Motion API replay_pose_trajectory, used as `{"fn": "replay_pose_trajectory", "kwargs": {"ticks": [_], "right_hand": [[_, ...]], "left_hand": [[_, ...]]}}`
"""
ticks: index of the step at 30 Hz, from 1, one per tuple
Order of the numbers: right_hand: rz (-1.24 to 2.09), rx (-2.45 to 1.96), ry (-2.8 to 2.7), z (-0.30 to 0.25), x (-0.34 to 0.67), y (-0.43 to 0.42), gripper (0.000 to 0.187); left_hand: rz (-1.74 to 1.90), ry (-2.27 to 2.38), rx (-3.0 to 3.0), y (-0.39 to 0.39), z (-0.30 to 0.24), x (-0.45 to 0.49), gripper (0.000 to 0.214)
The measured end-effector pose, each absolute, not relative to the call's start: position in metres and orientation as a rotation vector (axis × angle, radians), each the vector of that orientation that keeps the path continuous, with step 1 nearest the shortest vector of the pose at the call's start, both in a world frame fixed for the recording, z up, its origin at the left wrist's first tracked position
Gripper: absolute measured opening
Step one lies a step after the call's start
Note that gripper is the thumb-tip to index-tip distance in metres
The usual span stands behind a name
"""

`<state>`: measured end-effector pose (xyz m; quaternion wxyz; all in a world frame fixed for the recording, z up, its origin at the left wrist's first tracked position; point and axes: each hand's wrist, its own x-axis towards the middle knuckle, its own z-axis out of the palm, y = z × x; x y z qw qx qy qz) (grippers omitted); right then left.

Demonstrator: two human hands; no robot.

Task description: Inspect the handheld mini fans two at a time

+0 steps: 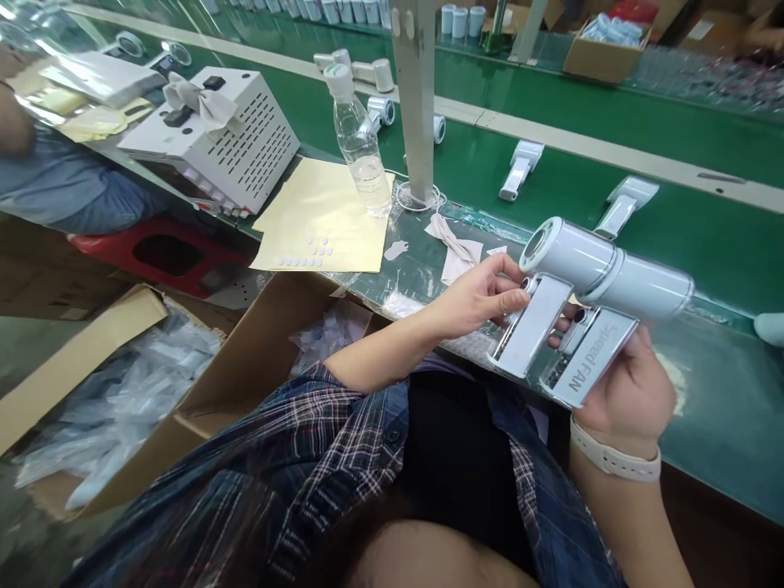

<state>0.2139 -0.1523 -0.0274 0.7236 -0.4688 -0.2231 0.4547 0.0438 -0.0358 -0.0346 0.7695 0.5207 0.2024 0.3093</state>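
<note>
Obliquely down-left, both fan handles [531, 327]

A factory is showing: a green belt [569, 175] is crossing the upper right, pale fans [520, 169] are lying on it, and plastic bags [140, 392] are filling a box [79, 363] lower left.

Green surface [465, 143] stretching before me, pale strip [588, 147] running along it, metal post [416, 98] rising, red stool [110, 249] sitting low, grey floor [18, 351] showing

Right of centre: handheld fan [534, 327] in left hand [483, 298]; second fan [591, 359], lettered "Speed FAN", in right hand [640, 392]. Upper centre: bottle [367, 171] on yellow sheet [297, 208]. Upper left: white vented box [211, 147].
</note>
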Motion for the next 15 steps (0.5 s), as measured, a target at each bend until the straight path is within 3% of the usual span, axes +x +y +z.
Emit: {"fn": "replay_pose_trajectory", "kwargs": {"ticks": [5, 9, 13, 15], "right_hand": [[1.025, -1.067, -0.445, -0.032, 0.225, -0.139, 0.018], [1.03, -1.035, -0.463, -0.031, 0.239, -0.128, 0.026], [0.881, -1.066, -0.625, -0.019, 0.255, -0.117, 0.027], [0.745, -1.096, -0.789, -0.013, 0.262, -0.112, 0.04]], "left_hand": [[0.639, 0.485, 1.135, -0.028, -0.025, 0.055, 0.083], [0.575, 0.483, 1.178, -0.014, -0.021, 0.066, 0.081], [0.608, 0.426, 1.324, 0.003, -0.016, 0.08, 0.063], [0.698, 0.403, 1.5, 0.011, -0.014, 0.087, 0.047]]}}
